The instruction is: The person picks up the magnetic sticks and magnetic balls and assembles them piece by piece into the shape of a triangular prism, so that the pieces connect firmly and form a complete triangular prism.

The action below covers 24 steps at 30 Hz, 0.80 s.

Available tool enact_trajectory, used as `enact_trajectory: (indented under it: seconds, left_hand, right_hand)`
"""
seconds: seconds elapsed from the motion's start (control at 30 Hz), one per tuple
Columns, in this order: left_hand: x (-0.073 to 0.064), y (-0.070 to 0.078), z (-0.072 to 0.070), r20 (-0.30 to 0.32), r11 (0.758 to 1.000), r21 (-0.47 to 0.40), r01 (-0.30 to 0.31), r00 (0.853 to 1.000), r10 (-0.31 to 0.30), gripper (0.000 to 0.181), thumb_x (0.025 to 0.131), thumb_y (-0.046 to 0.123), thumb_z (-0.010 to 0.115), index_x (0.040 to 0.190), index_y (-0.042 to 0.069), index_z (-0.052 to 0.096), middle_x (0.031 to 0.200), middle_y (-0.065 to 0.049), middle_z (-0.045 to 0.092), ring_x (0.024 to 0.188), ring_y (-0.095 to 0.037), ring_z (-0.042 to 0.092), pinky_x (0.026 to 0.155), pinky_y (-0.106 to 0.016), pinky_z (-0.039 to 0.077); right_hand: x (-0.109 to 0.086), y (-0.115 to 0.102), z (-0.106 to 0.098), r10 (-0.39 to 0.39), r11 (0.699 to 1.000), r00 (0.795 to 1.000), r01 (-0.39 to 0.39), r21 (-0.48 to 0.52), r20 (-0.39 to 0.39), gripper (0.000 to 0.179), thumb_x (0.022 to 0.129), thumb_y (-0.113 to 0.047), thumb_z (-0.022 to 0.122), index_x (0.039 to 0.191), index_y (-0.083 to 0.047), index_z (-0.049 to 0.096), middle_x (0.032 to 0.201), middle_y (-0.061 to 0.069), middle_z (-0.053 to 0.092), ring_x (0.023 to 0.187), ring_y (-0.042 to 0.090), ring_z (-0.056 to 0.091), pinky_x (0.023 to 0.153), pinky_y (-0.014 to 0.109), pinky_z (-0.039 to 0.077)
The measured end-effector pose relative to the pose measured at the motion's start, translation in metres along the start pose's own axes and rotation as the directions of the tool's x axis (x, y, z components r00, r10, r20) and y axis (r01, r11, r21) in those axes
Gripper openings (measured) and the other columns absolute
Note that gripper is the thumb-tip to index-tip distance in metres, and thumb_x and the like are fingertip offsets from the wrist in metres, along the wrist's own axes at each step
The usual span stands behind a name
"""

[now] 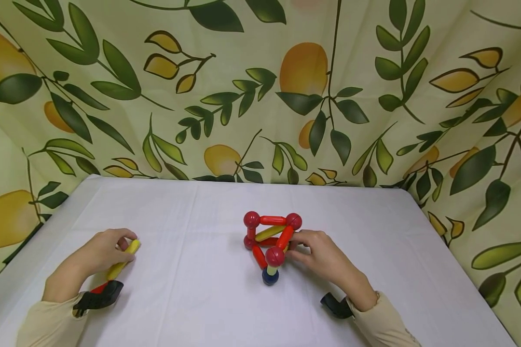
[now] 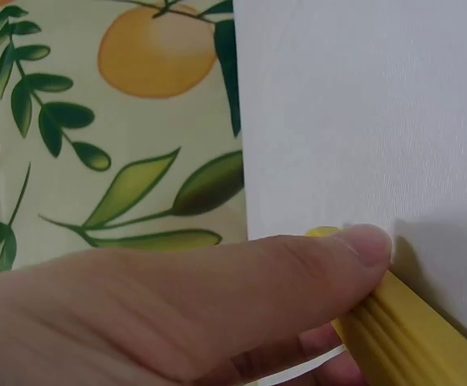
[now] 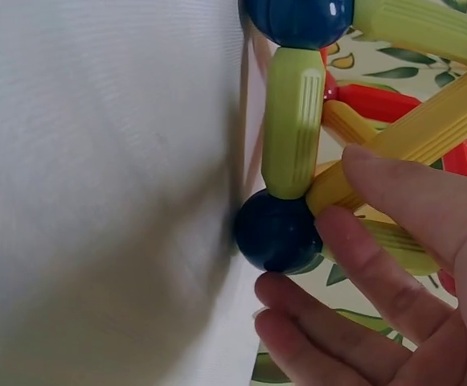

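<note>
On the left side of the table, my left hand (image 1: 97, 253) pinches a yellow magnetic rod (image 2: 426, 338) between thumb and fingers. Right of centre stands a frame of magnetic rods and balls, with red balls (image 1: 252, 220) and red rods (image 1: 272, 220) in its upper part. My right hand (image 1: 323, 255) reaches in at its right side. Seen from the right wrist, the thumb and index finger pinch a long yellow rod (image 3: 426, 121) joined to a dark blue ball (image 3: 277, 232). Other fingertips lie right at that ball. A light green rod (image 3: 293, 125) links it to another blue ball (image 3: 301, 18).
A white cloth covers the table (image 1: 191, 299). Behind it and at both sides hangs a curtain (image 1: 243, 96) printed with fruit and leaves. Black wrist straps (image 1: 97, 296) sit at both cuffs.
</note>
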State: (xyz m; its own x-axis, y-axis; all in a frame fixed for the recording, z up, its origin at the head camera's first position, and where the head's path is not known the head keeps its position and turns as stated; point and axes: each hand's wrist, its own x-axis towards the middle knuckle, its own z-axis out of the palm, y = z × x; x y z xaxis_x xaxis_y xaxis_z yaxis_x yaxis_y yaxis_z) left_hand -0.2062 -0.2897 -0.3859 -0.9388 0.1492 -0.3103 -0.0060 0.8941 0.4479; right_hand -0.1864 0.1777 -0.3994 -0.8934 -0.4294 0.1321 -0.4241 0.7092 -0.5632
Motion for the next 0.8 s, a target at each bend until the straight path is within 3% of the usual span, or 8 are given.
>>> enact_trajectory:
  seconds: [0.1,0.27,0.43,0.8]
  left_hand:
    - [0.001,0.010,0.004,-0.002,1.000,-0.012,-0.028,1.000,0.028,0.046,0.084,0.010,0.076,0.122,-0.008,0.057,0.097,-0.016,0.059,0.085,-0.024,0.055,0.067,-0.032,0.052]
    - [-0.001,0.034,0.011,-0.050,0.989,-0.055,-0.134,0.990,0.131,0.044,0.085,0.011,0.076,0.123,-0.004,0.061,0.101,-0.013,0.064,0.088,-0.022,0.059,0.066,-0.027,0.051]
    - [-0.004,0.058,0.019,-0.130,0.964,-0.128,-0.234,0.967,0.218,0.043,0.086,0.014,0.075,0.126,0.000,0.063,0.106,-0.011,0.069,0.091,-0.020,0.063,0.067,-0.023,0.050]
    - [-0.008,0.096,0.038,-0.233,0.894,-0.259,-0.366,0.922,0.310,0.044,0.086,0.014,0.076,0.126,0.004,0.063,0.105,-0.007,0.070,0.092,-0.015,0.067,0.076,-0.023,0.052]
  right_hand:
    - [0.000,0.002,0.002,-0.018,1.000,1.000,0.019,0.006,-0.011,0.026,0.082,-0.011,0.080,0.107,-0.016,0.074,0.093,-0.006,0.072,0.091,0.014,0.068,0.087,0.039,0.058]
    - [0.002,0.005,0.004,-0.046,0.999,0.999,0.046,0.015,-0.024,0.025,0.082,-0.009,0.080,0.106,-0.015,0.074,0.096,-0.003,0.071,0.092,0.016,0.068,0.087,0.037,0.058]
    - [0.003,0.007,0.004,-0.047,0.998,0.999,0.047,0.040,-0.022,0.022,0.083,-0.009,0.079,0.104,-0.015,0.073,0.096,-0.001,0.071,0.092,0.016,0.067,0.088,0.037,0.058]
    - [0.003,0.011,0.005,-0.058,0.997,0.998,0.059,0.051,-0.017,0.024,0.085,-0.011,0.078,0.108,-0.013,0.072,0.100,-0.004,0.071,0.096,0.016,0.067,0.089,0.039,0.057]
